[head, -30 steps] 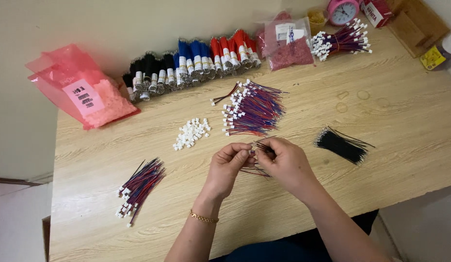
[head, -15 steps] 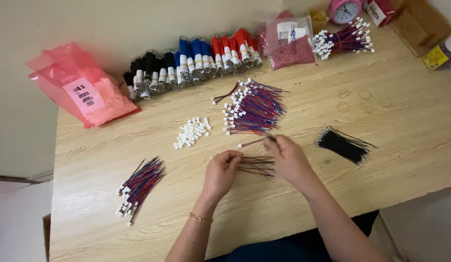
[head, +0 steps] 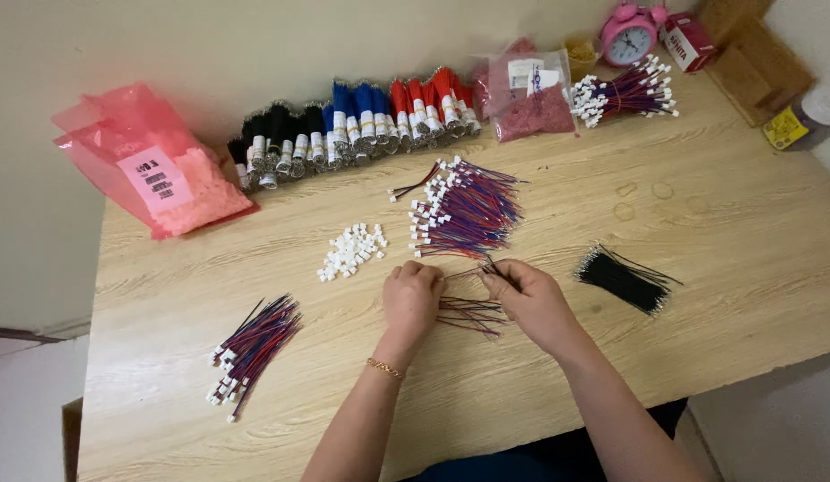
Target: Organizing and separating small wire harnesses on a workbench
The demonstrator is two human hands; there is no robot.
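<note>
While the left hand curls knuckles-up, its grip hidden, the right hand pinches thin wires lying on the wooden table between both hands; the pinched wire ends are too small to make out.

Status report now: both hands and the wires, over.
Left hand closed on table, grip contents hidden. Right hand pinching thin wires. Loose red-blue wires lie between the hands. White connectors beside, nothing blocking.
</note>
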